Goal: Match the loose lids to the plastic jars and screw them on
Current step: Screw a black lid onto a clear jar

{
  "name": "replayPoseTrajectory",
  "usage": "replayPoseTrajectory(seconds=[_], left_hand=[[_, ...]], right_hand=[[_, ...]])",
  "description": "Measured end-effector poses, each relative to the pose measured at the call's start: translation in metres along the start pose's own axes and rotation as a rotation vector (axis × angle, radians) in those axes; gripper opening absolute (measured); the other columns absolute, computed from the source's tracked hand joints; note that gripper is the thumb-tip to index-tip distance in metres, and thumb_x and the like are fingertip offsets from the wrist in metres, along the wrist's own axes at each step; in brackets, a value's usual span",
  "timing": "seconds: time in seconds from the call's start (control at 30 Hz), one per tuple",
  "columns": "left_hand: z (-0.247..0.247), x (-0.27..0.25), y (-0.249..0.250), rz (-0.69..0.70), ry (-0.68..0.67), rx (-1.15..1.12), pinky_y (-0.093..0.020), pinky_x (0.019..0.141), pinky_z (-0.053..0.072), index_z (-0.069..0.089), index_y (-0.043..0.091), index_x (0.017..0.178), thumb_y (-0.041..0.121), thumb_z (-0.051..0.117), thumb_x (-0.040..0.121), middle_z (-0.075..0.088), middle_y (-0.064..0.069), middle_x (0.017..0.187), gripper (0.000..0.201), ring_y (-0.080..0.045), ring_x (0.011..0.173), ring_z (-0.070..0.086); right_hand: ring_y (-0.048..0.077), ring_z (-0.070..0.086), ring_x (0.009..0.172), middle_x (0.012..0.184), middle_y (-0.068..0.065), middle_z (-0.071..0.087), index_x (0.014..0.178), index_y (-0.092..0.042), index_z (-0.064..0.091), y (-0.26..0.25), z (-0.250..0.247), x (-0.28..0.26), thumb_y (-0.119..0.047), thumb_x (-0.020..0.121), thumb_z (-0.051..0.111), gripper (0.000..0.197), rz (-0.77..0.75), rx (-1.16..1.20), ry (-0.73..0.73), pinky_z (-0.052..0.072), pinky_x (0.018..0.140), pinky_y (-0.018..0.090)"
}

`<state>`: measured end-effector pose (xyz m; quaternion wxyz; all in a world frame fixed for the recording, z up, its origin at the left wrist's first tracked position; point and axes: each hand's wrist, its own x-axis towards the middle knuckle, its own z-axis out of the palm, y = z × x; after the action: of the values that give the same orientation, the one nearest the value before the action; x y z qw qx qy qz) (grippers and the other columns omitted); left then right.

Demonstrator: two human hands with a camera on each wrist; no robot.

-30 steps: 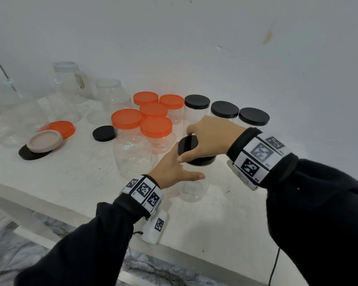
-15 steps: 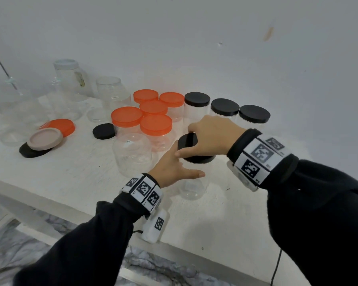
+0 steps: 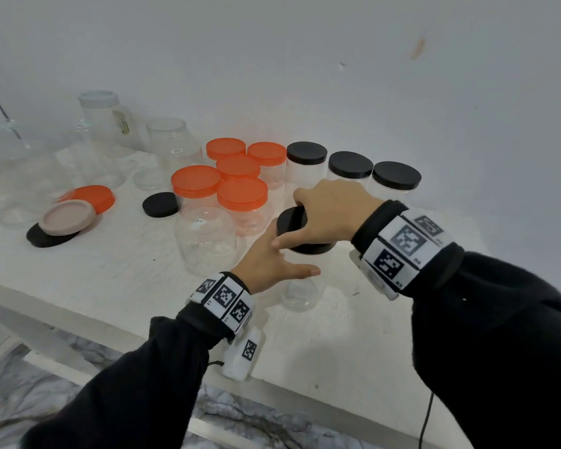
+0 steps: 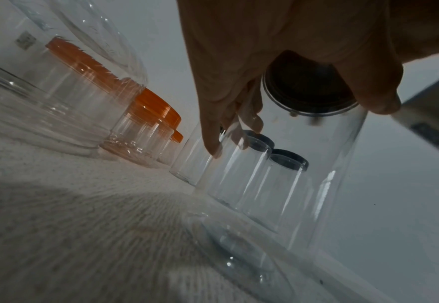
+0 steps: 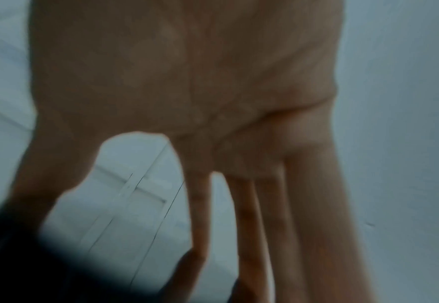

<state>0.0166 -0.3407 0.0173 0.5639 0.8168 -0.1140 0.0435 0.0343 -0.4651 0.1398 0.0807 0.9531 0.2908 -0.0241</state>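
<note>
The held jar (image 3: 300,286) stands on the desk (image 3: 110,286) near its front edge, an open jar (image 3: 204,241) just left of it. Behind both, capped jars (image 3: 348,170) line the back edge. Loose lids (image 3: 65,218) lie toward the left edge.

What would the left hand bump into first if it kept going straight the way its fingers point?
The left hand already grips the clear jar. Past it, its fingers point toward the black-lidded jars by the wall, probably the first met, though depth is hard to judge.
</note>
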Motion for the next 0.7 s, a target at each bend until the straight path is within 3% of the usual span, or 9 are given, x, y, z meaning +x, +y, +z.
replayPoseTrajectory(seconds=[0.07, 0.1, 0.17, 0.27, 0.33, 0.4, 0.5, 0.53, 0.7], left_hand=[[0.0, 0.0, 0.001, 0.014, 0.004, 0.013, -0.026, 0.097, 0.043, 0.037, 0.02, 0.133, 0.039, 0.082, 0.055, 0.052, 0.007, 0.126, 0.093, -0.006, 0.115, 0.05], [0.0, 0.0, 0.0, 0.012, 0.005, 0.017, -0.026, 0.097, 0.043, 0.037, 0.019, 0.132, 0.04, 0.082, 0.054, 0.053, 0.006, 0.124, 0.092, -0.005, 0.114, 0.051], [0.0, 0.0, 0.001, 0.011, 0.003, 0.027, -0.027, 0.096, 0.044, 0.037, 0.019, 0.132, 0.041, 0.082, 0.055, 0.053, 0.006, 0.124, 0.092, -0.005, 0.113, 0.051], [0.001, 0.0, 0.001, 0.016, -0.003, 0.039, -0.026, 0.096, 0.043, 0.036, 0.021, 0.133, 0.044, 0.083, 0.054, 0.052, 0.007, 0.125, 0.095, -0.007, 0.114, 0.05], [0.001, -0.001, 0.002, 0.002, -0.004, 0.012, -0.026, 0.095, 0.042, 0.034, 0.023, 0.134, 0.036, 0.084, 0.057, 0.05, 0.007, 0.127, 0.093, -0.008, 0.115, 0.049], [0.0, -0.001, 0.002, -0.004, -0.003, 0.007, -0.025, 0.094, 0.042, 0.034, 0.024, 0.134, 0.038, 0.082, 0.055, 0.049, 0.006, 0.127, 0.094, -0.008, 0.115, 0.049], [-0.001, 0.0, 0.0, 0.007, -0.001, 0.033, -0.02, 0.091, 0.042, 0.036, 0.02, 0.133, 0.035, 0.087, 0.058, 0.052, 0.006, 0.124, 0.092, -0.006, 0.114, 0.05], [-0.001, 0.0, 0.0, 0.006, -0.001, 0.028, -0.018, 0.09, 0.041, 0.036, 0.019, 0.133, 0.032, 0.087, 0.06, 0.053, 0.007, 0.124, 0.09, -0.006, 0.114, 0.05], [0.0, 0.0, 0.0, 0.012, 0.01, 0.037, -0.015, 0.088, 0.041, 0.037, 0.019, 0.133, 0.032, 0.086, 0.06, 0.054, 0.008, 0.123, 0.089, -0.002, 0.112, 0.051]], right_hand=[[0.018, 0.052, 0.098, 0.115, -0.001, 0.046, 0.137, -0.029, 0.035, 0.008, -0.009, -0.002, -0.061, 0.075, 0.063, 0.075, -0.094, 0.113, -0.208, 0.047, 0.08, 0.033], [0.019, 0.049, 0.106, 0.122, -0.001, 0.041, 0.141, -0.033, 0.029, 0.01, -0.013, -0.002, -0.05, 0.076, 0.069, 0.078, -0.139, 0.16, -0.261, 0.047, 0.087, 0.034], [0.016, 0.047, 0.101, 0.112, -0.004, 0.043, 0.137, -0.033, 0.037, 0.01, -0.014, -0.003, -0.039, 0.074, 0.074, 0.073, -0.168, 0.176, -0.212, 0.045, 0.081, 0.029], [0.012, 0.049, 0.077, 0.08, -0.011, 0.047, 0.117, -0.021, 0.056, 0.002, -0.007, -0.001, -0.053, 0.071, 0.07, 0.058, -0.097, 0.146, -0.01, 0.038, 0.058, 0.022], [0.009, 0.049, 0.063, 0.075, -0.006, 0.051, 0.109, -0.015, 0.06, -0.002, -0.005, -0.001, -0.061, 0.071, 0.066, 0.059, -0.039, 0.12, 0.055, 0.034, 0.049, 0.021], [0.01, 0.052, 0.066, 0.083, -0.004, 0.056, 0.114, -0.017, 0.057, 0.0, -0.007, -0.001, -0.066, 0.072, 0.062, 0.065, -0.039, 0.059, 0.022, 0.037, 0.052, 0.022], [0.017, 0.049, 0.102, 0.113, -0.003, 0.047, 0.138, -0.029, 0.038, 0.005, -0.014, -0.002, -0.061, 0.074, 0.065, 0.077, -0.133, 0.054, -0.183, 0.045, 0.083, 0.031], [0.016, 0.045, 0.105, 0.117, -0.003, 0.044, 0.14, -0.032, 0.035, 0.006, -0.015, -0.002, -0.056, 0.075, 0.067, 0.077, -0.166, 0.081, -0.204, 0.043, 0.088, 0.031], [0.011, 0.044, 0.09, 0.094, -0.009, 0.041, 0.128, -0.035, 0.049, 0.009, -0.004, -0.003, -0.056, 0.07, 0.071, 0.065, -0.175, 0.182, -0.024, 0.04, 0.076, 0.025]])
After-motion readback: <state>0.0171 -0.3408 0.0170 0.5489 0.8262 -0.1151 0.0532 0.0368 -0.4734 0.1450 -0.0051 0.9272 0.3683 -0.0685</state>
